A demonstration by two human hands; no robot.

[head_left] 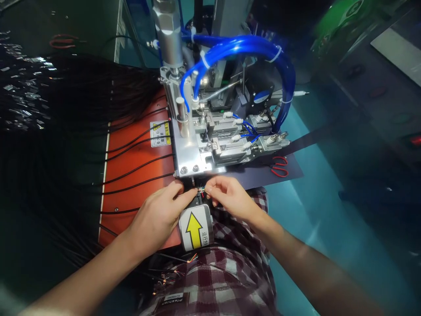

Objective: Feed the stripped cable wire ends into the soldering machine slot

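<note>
Fingers (pixel 188 197) on wires (pixel 201 190) near 运行方 label (pixel 194 230)

Just beyond the arrow sign (pixel 195 229), the left hand (pixel 159 210) and right hand (pixel 229 196) are partly covering coloured wire ends (pixel 201 190) too small to count. Left of it, black cables (pixel 94 85) are blurring together. Farther beyond, the top edge is cutting off a metal cylinder (pixel 168 39); far right of the sign, a green object (pixel 342 22) is blurring.
</note>
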